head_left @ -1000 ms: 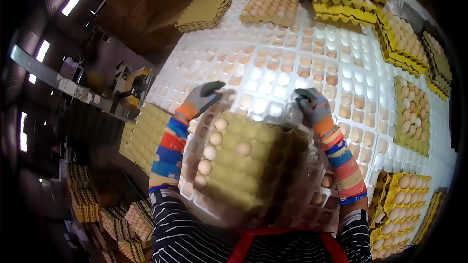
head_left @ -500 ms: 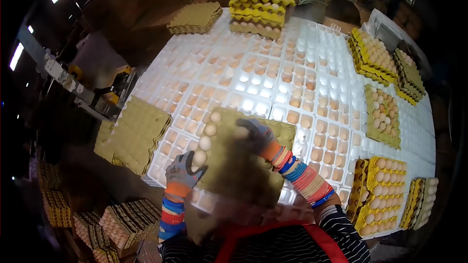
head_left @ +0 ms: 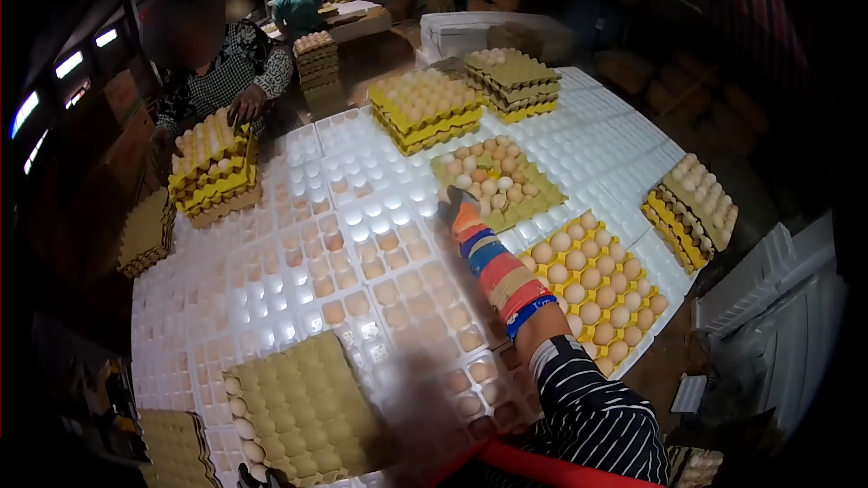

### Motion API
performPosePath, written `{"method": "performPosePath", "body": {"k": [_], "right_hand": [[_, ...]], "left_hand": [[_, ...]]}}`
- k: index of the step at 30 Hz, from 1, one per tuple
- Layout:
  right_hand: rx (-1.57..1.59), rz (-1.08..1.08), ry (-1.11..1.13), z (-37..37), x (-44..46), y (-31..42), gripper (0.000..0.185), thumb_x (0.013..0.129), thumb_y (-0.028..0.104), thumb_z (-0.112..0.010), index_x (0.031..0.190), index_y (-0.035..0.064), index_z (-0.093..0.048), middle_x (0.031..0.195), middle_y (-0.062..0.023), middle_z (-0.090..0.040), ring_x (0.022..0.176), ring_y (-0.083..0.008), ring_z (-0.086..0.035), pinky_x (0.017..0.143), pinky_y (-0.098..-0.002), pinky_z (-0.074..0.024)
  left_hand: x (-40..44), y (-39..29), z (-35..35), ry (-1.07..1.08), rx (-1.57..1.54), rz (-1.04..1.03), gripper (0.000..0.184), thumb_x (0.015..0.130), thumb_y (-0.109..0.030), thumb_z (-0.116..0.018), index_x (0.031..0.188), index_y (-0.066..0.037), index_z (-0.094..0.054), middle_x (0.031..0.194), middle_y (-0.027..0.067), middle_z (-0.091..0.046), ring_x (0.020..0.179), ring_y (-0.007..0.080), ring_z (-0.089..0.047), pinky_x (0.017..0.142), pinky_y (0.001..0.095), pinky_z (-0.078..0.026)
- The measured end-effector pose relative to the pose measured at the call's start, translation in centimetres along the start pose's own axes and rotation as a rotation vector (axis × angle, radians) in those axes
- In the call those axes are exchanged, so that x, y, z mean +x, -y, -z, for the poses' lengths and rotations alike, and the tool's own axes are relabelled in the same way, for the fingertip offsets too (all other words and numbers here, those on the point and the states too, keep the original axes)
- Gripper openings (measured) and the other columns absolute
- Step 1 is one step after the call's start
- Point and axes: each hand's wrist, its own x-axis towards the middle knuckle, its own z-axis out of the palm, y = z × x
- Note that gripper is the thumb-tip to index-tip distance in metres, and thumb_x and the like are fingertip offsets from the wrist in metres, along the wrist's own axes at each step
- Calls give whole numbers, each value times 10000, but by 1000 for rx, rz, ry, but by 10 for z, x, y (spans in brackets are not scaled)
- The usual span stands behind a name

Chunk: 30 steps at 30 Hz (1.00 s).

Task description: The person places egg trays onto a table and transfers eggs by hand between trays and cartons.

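Note:
My right hand (head_left: 459, 208), in a grey and orange glove under striped sleeve bands, reaches to the left edge of a pulp egg tray (head_left: 542, 208). Brown and pale eggs (head_left: 506, 186) lie loosely on it. Its fingers are mostly hidden, so I cannot tell whether they hold anything. At the bottom edge only fingertips of my left hand (head_left: 262, 479) show, apart, beside an egg (head_left: 258, 471). That egg belongs to a row along the left side of a pulp tray (head_left: 303, 407) whose other cups show no eggs.
White plastic trays of eggs (head_left: 407, 294) cover the table. Yellow trays (head_left: 597, 280) with eggs stand right, more stacks (head_left: 425, 108) behind. Pulp trays (head_left: 176, 447) are stacked lower left. Across the table a person (head_left: 221, 77) handles a yellow tray stack (head_left: 212, 163); another person (head_left: 297, 4) is farther back.
The view has swung right. My right hand has moved from the near pulp tray to the tray of loose eggs. My left hand has dropped almost out of view.

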Motion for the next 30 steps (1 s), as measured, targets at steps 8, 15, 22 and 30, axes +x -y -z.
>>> {"method": "performPosePath", "body": {"k": [8,15,22,30], "right_hand": [[585,-741,-277,5,73,-122,174,832,270,-603,913,116,-605,730,-98,-610,557,-255,-560,463,-358,-397],[316,-619,-138,-21,114,-161,182,853,260,-589,978,129,-616,764,-73,-625,540,-208,-555,428,-332,-377],[802,-590,103,-60,122,-68,235,851,230,-612,1064,129,-622,775,-28,-621,522,-138,-539,402,-275,-364],[810,180,1189,-46,-87,287,275,805,122,-667,1060,33,-615,886,-43,-656,787,-97,-606,694,-245,-494]], "left_hand": [[-9,-23,-5,11,-48,18,316,831,-214,-604,1098,-45,-590,1016,113,-582,881,218,-579,770,342,-489],[-16,-20,-8,67,-322,123,214,840,-114,-570,1040,-38,-586,997,99,-585,870,200,-583,750,321,-498],[-39,23,15,34,-1869,687,141,849,-14,-537,982,-32,-582,979,85,-588,859,182,-587,731,301,-507],[59,-31,-5,106,-144,24,489,748,-369,-652,1113,-55,-563,970,167,-611,912,265,-606,760,356,-491]]}}
